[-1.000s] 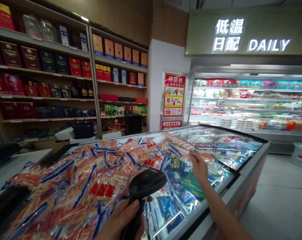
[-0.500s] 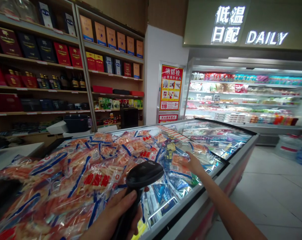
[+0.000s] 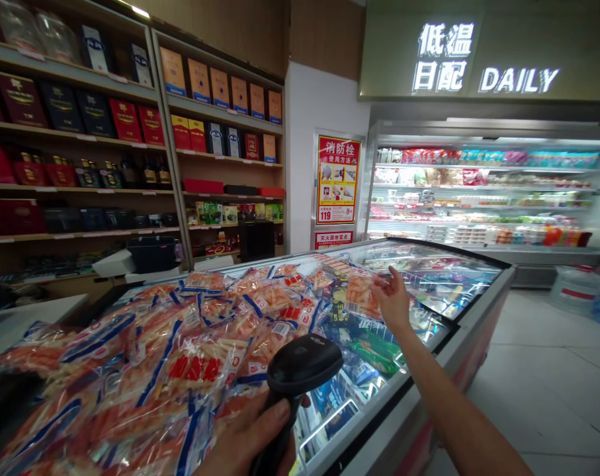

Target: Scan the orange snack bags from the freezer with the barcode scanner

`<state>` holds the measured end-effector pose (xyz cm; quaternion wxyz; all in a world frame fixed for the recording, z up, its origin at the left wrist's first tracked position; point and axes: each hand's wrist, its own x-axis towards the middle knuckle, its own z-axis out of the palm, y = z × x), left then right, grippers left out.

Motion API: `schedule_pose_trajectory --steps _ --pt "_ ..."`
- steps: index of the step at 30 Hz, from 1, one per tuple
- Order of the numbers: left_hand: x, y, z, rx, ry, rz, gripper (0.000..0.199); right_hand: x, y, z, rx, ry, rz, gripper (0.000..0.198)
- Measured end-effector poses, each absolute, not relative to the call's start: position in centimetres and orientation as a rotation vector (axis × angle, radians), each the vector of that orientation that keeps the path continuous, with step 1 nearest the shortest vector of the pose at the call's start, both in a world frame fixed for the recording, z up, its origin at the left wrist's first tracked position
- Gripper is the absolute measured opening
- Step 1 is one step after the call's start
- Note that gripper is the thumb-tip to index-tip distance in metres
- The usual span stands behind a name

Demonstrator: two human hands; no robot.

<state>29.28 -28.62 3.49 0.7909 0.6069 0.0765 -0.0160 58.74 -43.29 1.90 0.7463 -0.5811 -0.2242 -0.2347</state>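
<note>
My left hand (image 3: 262,430) is wrapped round the handle of a black barcode scanner (image 3: 304,362), whose head points right over the freezer. My right hand (image 3: 395,301) reaches farther out and pinches the right side of a clear bag of pinkish-orange frozen food (image 3: 361,294). A barcode label shows at the bag's lower left. Many similar bags with blue edges and red print, such as this bag (image 3: 195,360), lie heaped to the left of the scanner. Under the glass by my right hand is a green packet (image 3: 376,348).
The chest freezer's rim (image 3: 428,390) runs along the right, with tiled floor (image 3: 542,370) beyond it. A white counter (image 3: 56,314) stands at left, before shelves of boxed bottles (image 3: 76,109). A lit chilled display (image 3: 478,192) and large water bottles (image 3: 572,291) are at the back right.
My right hand has moved up and away, and the bag has shifted with it, uncovering more of the green packet. The scanner in my left hand has moved slightly right and down.
</note>
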Motion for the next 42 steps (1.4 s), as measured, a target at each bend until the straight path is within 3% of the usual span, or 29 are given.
schedule_pose_trajectory --steps 6,13,31,34,37,42 --pt "29.7 -29.0 3.5 1.336 0.218 -0.026 0.047 58.7 -44.1 1.8 -1.258 -0.494 -0.484 0.067" --pt "30.7 -29.4 4.0 1.347 0.256 0.008 0.034 59.4 -44.9 1.6 -1.33 -0.467 -0.5 0.067" --pt "32.2 -26.5 4.4 1.256 0.331 0.257 0.033 68.9 -45.8 0.5 -2.181 0.078 -0.874 0.054" --pt "32.4 -25.6 5.0 1.235 0.267 0.291 0.035 65.8 -42.7 1.9 -2.174 -0.261 -0.905 0.044" --pt "32.0 -24.7 5.4 1.265 0.242 0.299 0.033 59.8 -39.0 2.4 -1.982 -0.978 -0.62 0.031" --pt "29.4 -23.5 6.9 1.439 0.261 0.361 0.029 49.8 -36.4 0.8 -1.661 -1.282 -0.616 0.027"
